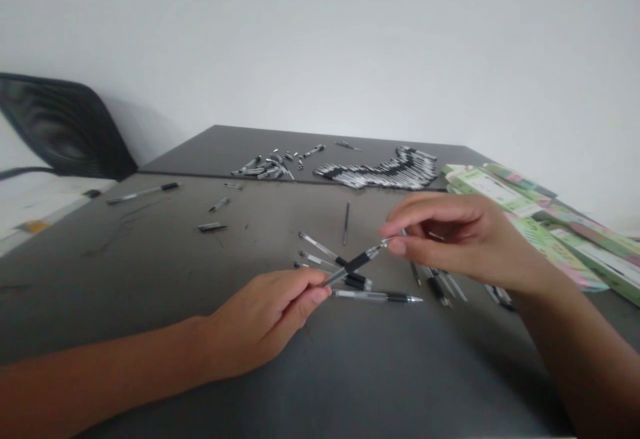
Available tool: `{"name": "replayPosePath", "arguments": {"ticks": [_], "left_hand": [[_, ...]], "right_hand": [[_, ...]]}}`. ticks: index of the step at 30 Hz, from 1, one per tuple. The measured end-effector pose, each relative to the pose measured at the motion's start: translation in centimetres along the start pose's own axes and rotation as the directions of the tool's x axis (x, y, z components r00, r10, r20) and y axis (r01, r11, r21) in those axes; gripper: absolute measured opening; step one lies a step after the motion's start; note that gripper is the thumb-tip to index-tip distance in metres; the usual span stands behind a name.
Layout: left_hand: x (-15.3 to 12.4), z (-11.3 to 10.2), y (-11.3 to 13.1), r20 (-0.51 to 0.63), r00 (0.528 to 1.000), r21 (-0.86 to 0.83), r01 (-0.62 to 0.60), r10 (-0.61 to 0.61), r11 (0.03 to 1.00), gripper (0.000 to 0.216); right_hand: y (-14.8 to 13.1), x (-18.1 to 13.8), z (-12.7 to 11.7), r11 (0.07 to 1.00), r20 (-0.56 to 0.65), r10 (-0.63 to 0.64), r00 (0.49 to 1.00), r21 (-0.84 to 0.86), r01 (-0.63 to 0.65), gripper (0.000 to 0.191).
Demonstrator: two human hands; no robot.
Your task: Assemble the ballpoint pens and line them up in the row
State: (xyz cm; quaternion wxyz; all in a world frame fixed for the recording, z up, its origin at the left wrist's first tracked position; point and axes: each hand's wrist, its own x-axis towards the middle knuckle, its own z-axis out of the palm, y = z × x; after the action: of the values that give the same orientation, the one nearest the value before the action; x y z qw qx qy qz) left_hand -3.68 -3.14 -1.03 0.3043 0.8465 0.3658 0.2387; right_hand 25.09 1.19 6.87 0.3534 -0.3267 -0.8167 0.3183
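My left hand (265, 319) rests on the dark grey table (150, 272) and pinches the rear end of a clear pen with a black grip (356, 263). My right hand (460, 236) hovers above the table and pinches the same pen at its metal tip end. The pen slants up from left to right between the two hands. Under it lie a few more clear pens (375, 296), and other pens (440, 286) lie beneath my right wrist.
A long row of finished pens (380, 172) and a heap of small pen parts (267, 166) lie at the far side. Single pens and parts (143, 192) are scattered to the left. Green boxes (550, 226) are stacked at the right. A black chair (60, 126) stands at the left.
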Motion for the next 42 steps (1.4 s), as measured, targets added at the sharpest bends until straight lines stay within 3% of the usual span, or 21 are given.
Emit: {"name": "replayPosePath", "arguments": {"ticks": [5, 13, 19, 33, 37, 40, 42], "left_hand": [[0.1, -0.1, -0.2, 0.000, 1.000, 0.025, -0.031, 0.031, 0.999, 0.024], [0.1, -0.1, -0.2, -0.011, 0.999, 0.036, -0.046, 0.046, 0.998, 0.022], [0.1, 0.1, -0.3, -0.005, 0.999, -0.019, -0.033, 0.033, 0.999, 0.025], [-0.1, 0.2, -0.9, 0.046, 0.999, -0.066, 0.028, -0.025, 0.997, 0.030], [-0.2, 0.3, -0.9, 0.058, 0.998, -0.085, 0.013, -0.008, 0.996, 0.029], [-0.2, 0.3, -0.7, 0.047, 0.999, -0.110, 0.017, -0.012, 0.994, 0.030], [-0.2, 0.2, -0.6, 0.043, 0.999, -0.129, 0.018, -0.012, 0.991, 0.031]], "right_hand": [[-0.6, -0.2, 0.2, 0.996, 0.012, 0.003, 1.000, -0.086, -0.002, 0.016], [-0.1, -0.3, 0.6, 0.997, 0.048, 0.005, 0.999, -0.072, -0.001, 0.019], [-0.3, -0.5, 1.2, 0.997, -0.011, 0.074, 0.997, -0.035, -0.074, 0.022], [-0.3, 0.2, 5.7, 0.986, -0.187, 0.089, 0.978, 0.152, -0.061, 0.011], [0.1, 0.2, 6.4, 0.975, -0.243, 0.101, 0.965, 0.215, -0.048, 0.024], [0.4, -0.2, 6.6, 0.964, -0.192, 0.067, 0.979, 0.266, -0.014, 0.046], [0.3, -0.4, 6.8, 0.951, -0.151, 0.061, 0.987, 0.307, -0.012, 0.043]]}}
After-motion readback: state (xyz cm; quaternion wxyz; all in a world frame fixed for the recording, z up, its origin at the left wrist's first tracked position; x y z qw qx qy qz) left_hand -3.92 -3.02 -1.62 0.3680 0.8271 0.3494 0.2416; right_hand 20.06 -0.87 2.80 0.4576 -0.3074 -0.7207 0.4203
